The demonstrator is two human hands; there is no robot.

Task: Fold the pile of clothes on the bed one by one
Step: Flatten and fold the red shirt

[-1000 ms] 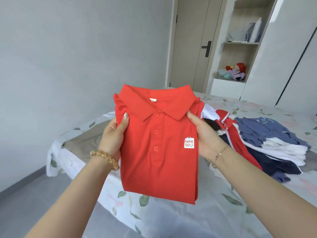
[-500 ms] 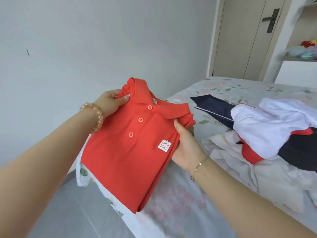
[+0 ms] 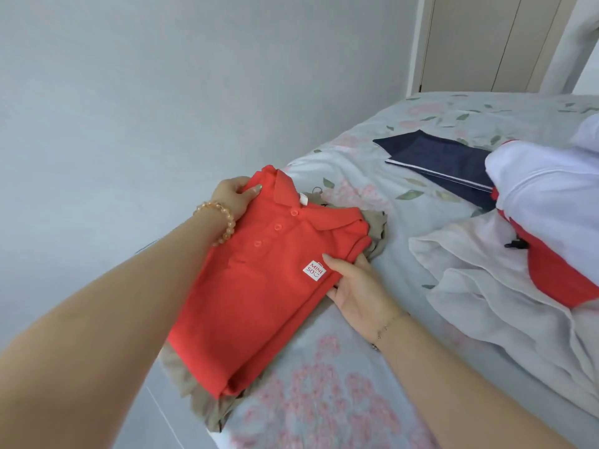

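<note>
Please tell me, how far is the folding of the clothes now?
Done: the folded red polo shirt lies on a folded beige garment. In hand: left hand and right hand grip its edges. Left: the loose white cloth, white and red garment and navy garment on the floral bed.

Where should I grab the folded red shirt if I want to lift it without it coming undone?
Probably by its two long folded sides, one hand each, as both hands do now. The red polo shirt lies flat on a beige garment. The left hand holds the collar corner; the right hand has fingers tucked under the edge. Slide under, thumbs on top, so layers stay together.
</note>
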